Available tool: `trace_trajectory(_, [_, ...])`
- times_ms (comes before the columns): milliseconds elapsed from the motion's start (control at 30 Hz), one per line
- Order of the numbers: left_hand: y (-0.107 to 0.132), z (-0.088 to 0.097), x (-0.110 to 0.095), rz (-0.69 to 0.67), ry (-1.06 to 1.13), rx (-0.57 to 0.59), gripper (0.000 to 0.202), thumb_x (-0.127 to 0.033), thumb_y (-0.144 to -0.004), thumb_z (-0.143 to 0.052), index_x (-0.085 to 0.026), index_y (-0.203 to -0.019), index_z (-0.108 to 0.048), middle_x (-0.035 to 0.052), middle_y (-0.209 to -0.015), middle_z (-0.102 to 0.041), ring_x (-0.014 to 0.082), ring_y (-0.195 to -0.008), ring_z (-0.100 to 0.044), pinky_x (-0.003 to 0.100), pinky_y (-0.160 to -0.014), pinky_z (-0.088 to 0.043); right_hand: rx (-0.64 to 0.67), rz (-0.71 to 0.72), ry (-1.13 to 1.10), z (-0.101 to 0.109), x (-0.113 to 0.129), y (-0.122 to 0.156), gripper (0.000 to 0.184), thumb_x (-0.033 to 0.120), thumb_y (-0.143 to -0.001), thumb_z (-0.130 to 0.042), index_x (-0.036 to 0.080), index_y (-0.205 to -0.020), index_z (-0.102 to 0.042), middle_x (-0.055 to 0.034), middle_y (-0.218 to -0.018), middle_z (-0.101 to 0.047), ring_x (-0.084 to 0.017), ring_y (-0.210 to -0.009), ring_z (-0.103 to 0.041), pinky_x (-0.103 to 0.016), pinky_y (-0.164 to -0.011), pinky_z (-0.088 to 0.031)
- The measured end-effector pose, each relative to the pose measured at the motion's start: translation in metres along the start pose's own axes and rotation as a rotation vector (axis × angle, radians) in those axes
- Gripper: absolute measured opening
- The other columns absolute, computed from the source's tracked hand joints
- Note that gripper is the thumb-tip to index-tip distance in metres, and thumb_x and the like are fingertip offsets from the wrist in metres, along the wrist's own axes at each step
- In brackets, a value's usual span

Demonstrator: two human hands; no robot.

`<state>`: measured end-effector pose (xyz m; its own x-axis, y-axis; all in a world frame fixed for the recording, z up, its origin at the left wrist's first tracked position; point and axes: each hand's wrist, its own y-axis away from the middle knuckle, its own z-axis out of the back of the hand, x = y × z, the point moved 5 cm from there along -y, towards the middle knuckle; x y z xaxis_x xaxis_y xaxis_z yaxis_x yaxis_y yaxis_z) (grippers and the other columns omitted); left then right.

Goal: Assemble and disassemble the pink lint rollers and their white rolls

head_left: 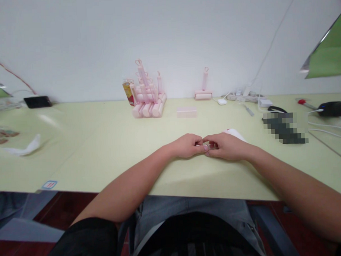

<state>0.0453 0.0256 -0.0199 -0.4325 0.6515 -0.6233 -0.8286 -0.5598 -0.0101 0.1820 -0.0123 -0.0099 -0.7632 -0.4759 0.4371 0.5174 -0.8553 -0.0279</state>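
My left hand and my right hand meet on the pale yellow-green table. Their fingers are closed in a pinch around a small, partly clear object. The fingers hide most of it, so its kind cannot be made out. Behind my right hand a white item with a bit of red shows in part. Straight ahead lies a pale pink rectangular case.
Several pink lint rollers are stacked by the wall beside a yellow-red packet. One more lint roller stands right of them. Cables and a power strip lie at the right. A phone rests far left.
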Motion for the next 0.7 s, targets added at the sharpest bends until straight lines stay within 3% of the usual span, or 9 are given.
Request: trace_trajectory(700, [0.0006,0.0008,0.0019,0.008,0.044,-0.009,0.043,-0.056,-0.085,-0.048,-0.015,-0.076,-0.056,-0.0017,-0.064,-0.049,0.0099,-0.061,-0.041,0.023,-0.055,-0.027,-0.022,0.007,-0.006,0.0004,-0.0010,-0.0003,0.028,0.036,-0.082,-0.057,0.021,-0.104,-0.066,-0.0027,-0.079,-0.066,-0.015,-0.066,-0.054,-0.026,-0.059,-0.033])
